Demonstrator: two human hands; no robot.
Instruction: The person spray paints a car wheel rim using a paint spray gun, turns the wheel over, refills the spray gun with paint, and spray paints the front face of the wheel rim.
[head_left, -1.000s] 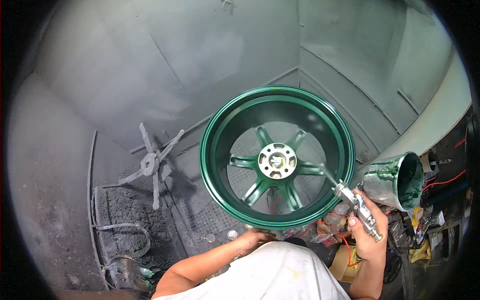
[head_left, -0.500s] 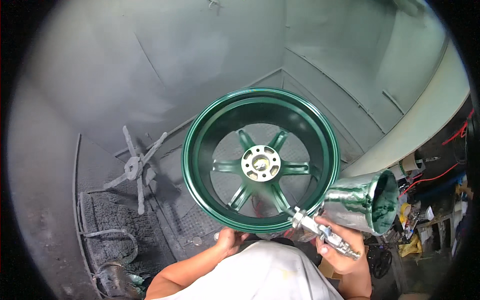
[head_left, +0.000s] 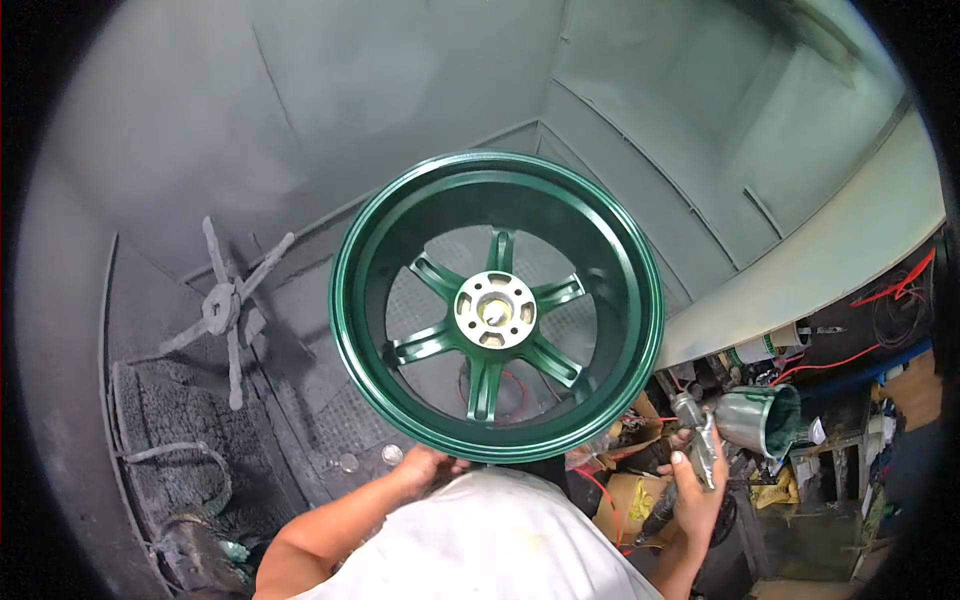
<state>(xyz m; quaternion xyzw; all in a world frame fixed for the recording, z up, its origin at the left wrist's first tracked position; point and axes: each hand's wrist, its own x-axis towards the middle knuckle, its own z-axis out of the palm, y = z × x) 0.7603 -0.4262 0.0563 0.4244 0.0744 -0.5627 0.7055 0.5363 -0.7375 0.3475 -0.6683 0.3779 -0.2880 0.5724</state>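
A glossy green wheel rim (head_left: pixel 345 300) with several spokes and a bare silver hub (head_left: pixel 522 290) stands in front of me, its open barrel facing up. At its near lower edge, my left hand (head_left: pixel 432 468) is closed against the rim, the fingers partly hidden under it. To the right of the wheel, my right hand (head_left: pixel 697 490) is wrapped round the handle of a spray gun (head_left: pixel 703 440). The gun's metal paint cup (head_left: pixel 742 418) lies tipped to the right, with green paint inside its mouth.
Grey booth walls (head_left: pixel 380 90) rise behind the wheel. At left stand a spoked grey stand (head_left: pixel 222 308) and a rough dark pad (head_left: pixel 180 420) with a hose (head_left: pixel 195 448) over it. Cardboard boxes (head_left: pixel 625 495), red cords and cluttered shelves fill the right side.
The spray gun has moved away from the wheel, right and lower, with my right hand. The wheel's spokes have turned, and my left hand stays at the near edge. The view has shifted.
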